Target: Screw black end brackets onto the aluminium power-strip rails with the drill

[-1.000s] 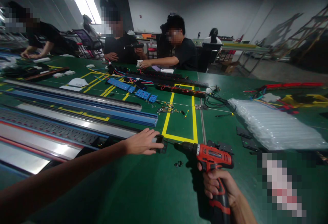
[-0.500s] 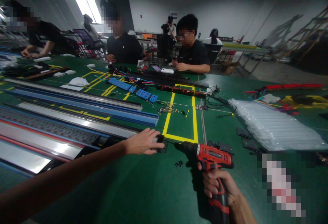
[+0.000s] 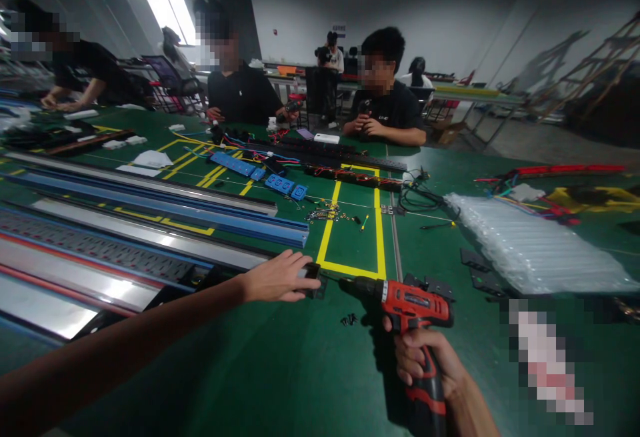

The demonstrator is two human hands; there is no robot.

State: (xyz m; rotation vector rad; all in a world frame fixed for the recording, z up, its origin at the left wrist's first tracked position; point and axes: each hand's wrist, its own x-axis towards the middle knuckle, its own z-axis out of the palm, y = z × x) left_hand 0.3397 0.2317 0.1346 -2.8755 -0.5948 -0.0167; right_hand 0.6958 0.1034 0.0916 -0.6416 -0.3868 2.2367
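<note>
Currently | worktop [image 3: 280,370] | long silver rail [image 3: 165,238] on its left, likely stiff, slick | drill [image 3: 415,302] just right of rail's end, probably hefty, best held by handle [image 3: 427,397] (right hand [image 3: 420,353] wrapped round it) | left hand [image 3: 283,275] on rail's end, cannot tell if clamped | dark screws [image 3: 349,319], loose

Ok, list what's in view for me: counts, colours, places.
Drill: one, red and black, front right
End piece: one, black, centre front
Screw-like bits: several, black, left of drill
Long bars: several, silver, blue, left
Socket modules: several, blue, mid-table
Packaging: one, clear, right
Brackets: several, black, right of drill
Cables: many, mixed, table's far side
Table: one, green, yellow-taped, foreground
People: six-plus, black or white tops, background
Left hand: one, bare, on end piece
Right hand: one, bare, around drill
</note>
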